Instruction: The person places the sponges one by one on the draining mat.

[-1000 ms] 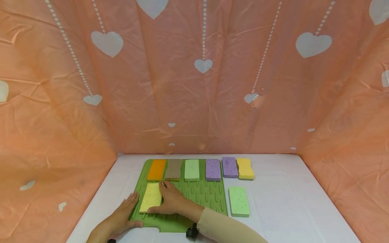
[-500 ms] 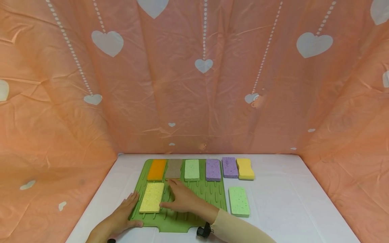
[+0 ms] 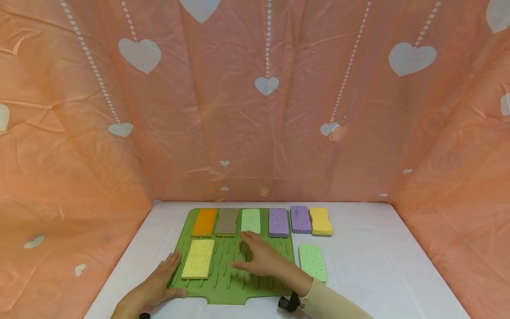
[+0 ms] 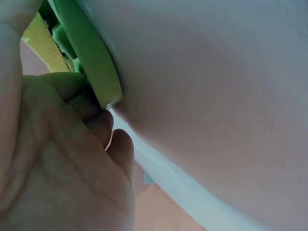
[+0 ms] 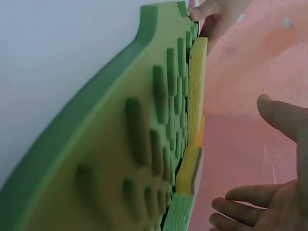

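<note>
My left hand (image 3: 161, 283) rests at the near left corner of the green ridged mat (image 3: 227, 297). Its fingers touch the left rim, the thumb the front; the left wrist view shows the fingers against the rim (image 4: 98, 67). A yellow sponge (image 3: 198, 259) lies flat on the mat just right of that hand. Over the mat's middle, my right hand (image 3: 264, 259) is spread with nothing in it. Its fingertips overlap the near edge of a pale green sponge (image 3: 251, 220) in the head view. The right wrist view shows thumb and fingers apart.
Along the mat's back lie orange (image 3: 205, 222), brown-topped (image 3: 227, 221) and purple (image 3: 278, 222) sponges. Off its right side, another purple sponge (image 3: 300, 219), a waisted yellow one (image 3: 320, 221) and a green one (image 3: 312, 261) rest on the white tabletop (image 3: 370, 266). An orange curtain (image 3: 303, 159) surrounds it.
My right hand has let go of the yellow sponge and moved right over the mat. The yellow sponge stays on the mat's left part. My left hand keeps its place.
</note>
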A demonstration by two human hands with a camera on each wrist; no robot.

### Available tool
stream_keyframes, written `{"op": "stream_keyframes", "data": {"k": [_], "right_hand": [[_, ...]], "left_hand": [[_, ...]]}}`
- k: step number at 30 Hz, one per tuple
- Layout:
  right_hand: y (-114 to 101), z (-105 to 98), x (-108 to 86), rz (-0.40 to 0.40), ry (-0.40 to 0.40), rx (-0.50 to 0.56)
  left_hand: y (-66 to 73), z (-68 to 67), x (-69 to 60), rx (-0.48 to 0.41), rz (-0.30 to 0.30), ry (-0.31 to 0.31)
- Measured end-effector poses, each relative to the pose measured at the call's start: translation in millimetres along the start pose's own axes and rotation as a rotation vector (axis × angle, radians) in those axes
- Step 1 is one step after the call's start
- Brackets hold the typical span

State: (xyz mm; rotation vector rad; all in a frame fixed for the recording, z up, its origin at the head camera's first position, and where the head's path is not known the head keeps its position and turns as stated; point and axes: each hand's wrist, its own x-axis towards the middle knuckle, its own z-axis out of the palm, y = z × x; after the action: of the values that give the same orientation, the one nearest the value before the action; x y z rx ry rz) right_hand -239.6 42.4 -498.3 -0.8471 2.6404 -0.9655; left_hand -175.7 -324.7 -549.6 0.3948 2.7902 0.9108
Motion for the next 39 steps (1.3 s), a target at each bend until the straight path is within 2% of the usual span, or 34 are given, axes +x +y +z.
{"op": "stream_keyframes", "data": {"k": [1, 4, 8, 15, 21, 28, 35, 39], "right_hand": [[3, -2, -2.6, 0.002, 0.005, -0.006], [12, -8, -10.1, 0.005, 0.017, -0.02], [23, -16, -22.0, 0.0, 0.048, -0.04], [49, -26, -44.7, -0.011, 0.104, -0.059], [68, -39, -63.3, 0.013, 0.145, -0.079], [90, -54, -83.1, 0.003, 0.192, -0.102], [112, -66, -102.8, -0.038, 0.21, -0.105], [122, -72, -115.1, -0.026, 0.199, -0.081]], "left_hand": [[-2.4, 1.0, 0.3, -0.015, -0.006, 0.002], [-5.9, 2.0, 0.3, -0.014, 0.038, 0.01], [-1.1, -0.1, 0.0, 0.01, 0.062, -0.001], [11.3, -2.5, -0.3, 0.056, 0.019, -0.015], [-1.5, 1.6, 2.9, 0.031, 0.011, 0.0], [-13.4, 7.6, 2.9, 0.054, 0.129, 0.064], [-9.9, 5.0, -0.5, 0.027, 0.096, 0.061], [-6.7, 3.1, -0.7, 0.035, 0.13, 0.051]]}}
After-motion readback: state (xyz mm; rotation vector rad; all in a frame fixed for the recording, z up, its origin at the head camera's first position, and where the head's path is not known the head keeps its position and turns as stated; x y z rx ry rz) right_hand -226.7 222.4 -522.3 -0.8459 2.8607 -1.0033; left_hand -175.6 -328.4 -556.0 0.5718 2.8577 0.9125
